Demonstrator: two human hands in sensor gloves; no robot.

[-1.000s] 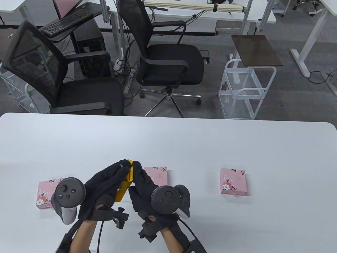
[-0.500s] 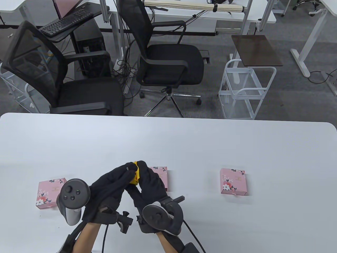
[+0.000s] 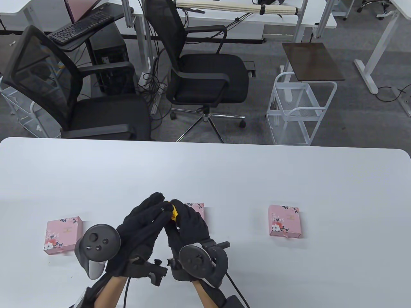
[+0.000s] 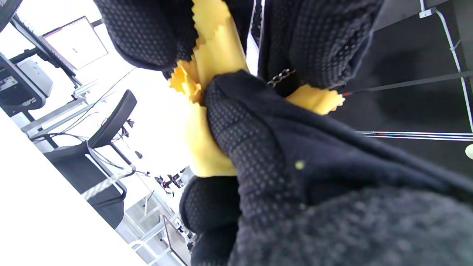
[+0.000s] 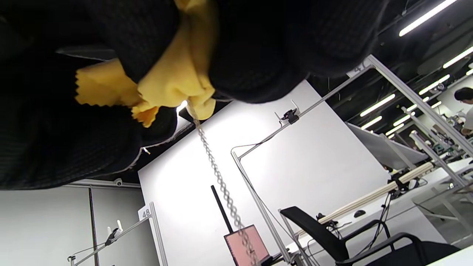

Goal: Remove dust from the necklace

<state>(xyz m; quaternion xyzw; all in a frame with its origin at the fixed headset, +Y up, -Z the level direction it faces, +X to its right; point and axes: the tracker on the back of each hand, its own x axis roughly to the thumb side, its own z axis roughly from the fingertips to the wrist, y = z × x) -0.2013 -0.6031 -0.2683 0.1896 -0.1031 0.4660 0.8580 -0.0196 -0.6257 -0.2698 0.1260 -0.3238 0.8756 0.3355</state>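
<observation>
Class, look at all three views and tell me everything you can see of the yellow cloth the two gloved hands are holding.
The yellow cloth is soft, matte fabric with zigzag-cut edges, bunched into folds. It is held above the white table, pinched between the fingers of the left hand and the right hand, so the table view shows only a sliver. A silver necklace chain emerges from its folds and hangs down.

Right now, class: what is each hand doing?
Left hand: pinches the yellow cloth.
Right hand: pinches the yellow cloth around the necklace chain.
</observation>
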